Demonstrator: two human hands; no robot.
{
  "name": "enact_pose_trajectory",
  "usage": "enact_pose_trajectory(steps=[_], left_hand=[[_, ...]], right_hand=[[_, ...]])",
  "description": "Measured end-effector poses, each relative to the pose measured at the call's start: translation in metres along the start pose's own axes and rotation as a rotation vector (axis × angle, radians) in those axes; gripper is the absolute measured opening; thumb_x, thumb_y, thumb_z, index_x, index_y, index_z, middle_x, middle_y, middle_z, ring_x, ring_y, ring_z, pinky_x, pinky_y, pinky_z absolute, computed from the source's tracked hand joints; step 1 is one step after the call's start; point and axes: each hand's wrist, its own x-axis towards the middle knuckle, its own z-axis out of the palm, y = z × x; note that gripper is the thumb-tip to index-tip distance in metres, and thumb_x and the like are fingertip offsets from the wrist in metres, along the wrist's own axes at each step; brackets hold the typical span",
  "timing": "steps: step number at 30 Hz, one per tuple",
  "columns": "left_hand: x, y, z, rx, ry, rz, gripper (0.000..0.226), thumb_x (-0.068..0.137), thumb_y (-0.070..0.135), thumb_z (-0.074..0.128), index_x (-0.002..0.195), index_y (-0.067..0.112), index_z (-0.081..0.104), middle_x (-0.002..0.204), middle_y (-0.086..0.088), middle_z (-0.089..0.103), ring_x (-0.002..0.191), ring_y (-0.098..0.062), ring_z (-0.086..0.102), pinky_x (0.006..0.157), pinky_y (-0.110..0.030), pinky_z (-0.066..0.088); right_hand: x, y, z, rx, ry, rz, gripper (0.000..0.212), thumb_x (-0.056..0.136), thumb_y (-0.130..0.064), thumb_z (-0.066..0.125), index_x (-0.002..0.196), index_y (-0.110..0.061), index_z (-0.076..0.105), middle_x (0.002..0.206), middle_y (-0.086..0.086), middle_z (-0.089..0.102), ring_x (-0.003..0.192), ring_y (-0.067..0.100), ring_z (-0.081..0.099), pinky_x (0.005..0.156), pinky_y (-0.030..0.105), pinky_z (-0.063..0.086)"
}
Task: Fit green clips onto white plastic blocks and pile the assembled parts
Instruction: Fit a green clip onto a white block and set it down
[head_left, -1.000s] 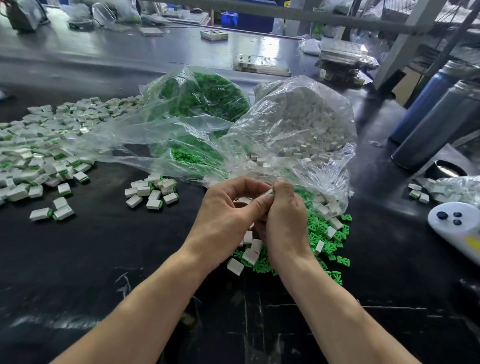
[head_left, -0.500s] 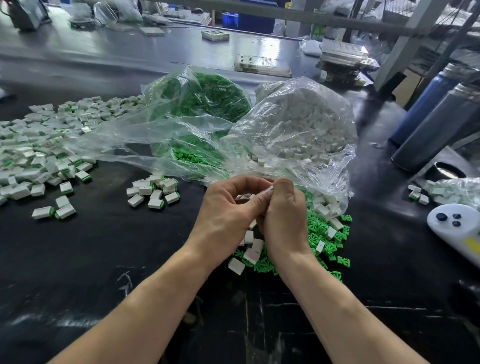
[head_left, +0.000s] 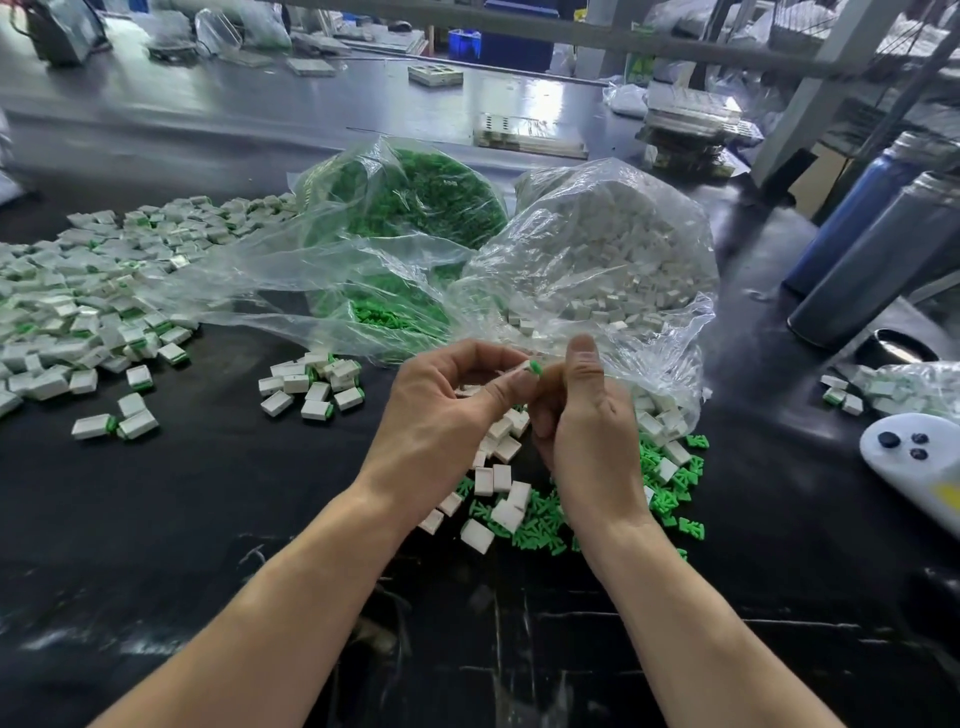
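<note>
A green clip (head_left: 535, 368), hidden a moment ago, is now exposed between the left hand (head_left: 447, 410) and right hand (head_left: 582, 415), both pinched on it, so fitting seems unfinished.

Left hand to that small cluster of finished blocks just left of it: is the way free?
Probably yes. Only bare black tabletop lies between the left hand and the small cluster, but the hand pinches a green-clipped block, so it must release that first.

factory assembly bench | bulk parts bags (head_left: 597, 249) | finished-part pile (head_left: 78, 312)
</note>
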Motion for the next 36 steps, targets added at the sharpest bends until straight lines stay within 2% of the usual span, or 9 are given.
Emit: enact_pose_trajectory(steps=[7,11,18,21,24,27,30,32,36], left_hand=[[0.004,0.001,-0.033,0.341,-0.039,-0.167,0.009,0.089,0.024,0.081,0.094,0.029,0.075,0.083,0.014,0.076,0.076,0.001,0.071,0.069,-0.012,0.05],[0.01,-0.002,-0.058,0.73,0.156,-0.213,0.006,0.089,0.031,0.081,0.088,0.033,0.075,0.075,0.017,0.072,0.076,0.001,0.067,0.067,-0.02,0.046],[0.017,-0.003,-0.075,1.12,0.328,-0.193,0.009,0.091,0.028,0.077,0.1,0.029,0.08,0.107,0.0,0.077,0.105,-0.028,0.069,0.097,-0.043,0.053],[0.019,-0.004,-0.077,1.209,0.356,-0.173,0.012,0.092,0.026,0.075,0.103,0.027,0.079,0.112,-0.007,0.071,0.109,-0.034,0.064,0.098,-0.047,0.05],[0.019,-0.004,-0.071,1.248,0.339,-0.166,0.019,0.089,0.03,0.079,0.107,0.027,0.076,0.116,-0.009,0.065,0.115,-0.034,0.059,0.101,-0.047,0.044],[0.014,0.0,-0.061,1.107,0.274,-0.188,0.011,0.086,0.039,0.081,0.093,0.031,0.076,0.1,0.004,0.073,0.101,-0.023,0.067,0.088,-0.037,0.051],[0.008,0.009,-0.058,0.808,0.024,-0.382,0.021,0.076,0.051,0.087,0.08,0.033,0.076,0.073,0.016,0.073,0.076,-0.003,0.068,0.065,-0.025,0.048],[0.002,0.016,-0.059,0.756,-0.172,-0.435,0.033,0.065,0.055,0.091,0.085,0.035,0.076,0.077,0.02,0.074,0.073,0.001,0.068,0.066,-0.022,0.048],[-0.003,0.024,-0.061,0.83,-0.368,-0.468,0.061,0.052,0.05,0.1,0.103,0.039,0.068,0.094,0.012,0.07,0.087,-0.006,0.067,0.08,-0.029,0.054]], right_hand=[[0.003,0.0,-0.012,-0.128,0.019,-0.066,0.021,0.104,-0.036,0.062,0.089,-0.023,0.069,0.072,-0.008,0.067,0.063,0.007,0.057,0.063,0.032,0.045],[0.004,0.003,-0.019,-0.283,-0.056,-0.052,0.019,0.103,-0.035,0.063,0.086,-0.026,0.069,0.068,-0.013,0.067,0.057,-0.001,0.057,0.054,0.012,0.044],[0.008,0.007,-0.026,-0.379,-0.097,0.013,0.011,0.102,-0.024,0.067,0.096,-0.032,0.071,0.085,-0.01,0.074,0.079,-0.001,0.067,0.066,0.009,0.052],[0.01,0.007,-0.028,-0.374,-0.078,0.015,0.014,0.102,-0.021,0.067,0.097,-0.032,0.072,0.084,-0.01,0.075,0.076,0.002,0.069,0.072,0.024,0.06],[0.013,0.005,-0.032,-0.348,-0.072,0.0,0.01,0.101,-0.023,0.068,0.095,-0.029,0.073,0.076,-0.008,0.074,0.06,0.002,0.061,0.064,0.028,0.054],[0.014,-0.001,-0.039,-0.389,-0.133,-0.018,0.011,0.098,-0.034,0.072,0.088,-0.028,0.073,0.061,-0.009,0.067,0.05,0.0,0.053,0.053,0.017,0.044],[0.01,-0.009,-0.05,-0.421,-0.371,0.048,0.021,0.084,-0.054,0.077,0.09,-0.034,0.074,0.069,-0.007,0.068,0.057,0.004,0.056,0.057,0.021,0.052],[0.005,-0.015,-0.055,-0.543,-0.571,0.099,0.038,0.069,-0.069,0.077,0.096,-0.043,0.072,0.085,-0.009,0.07,0.067,0.002,0.06,0.066,0.026,0.058],[0.001,-0.019,-0.052,-0.814,-0.735,0.033,0.056,0.06,-0.07,0.088,0.108,-0.054,0.064,0.098,-0.022,0.059,0.085,-0.009,0.055,0.067,0.017,0.044]])
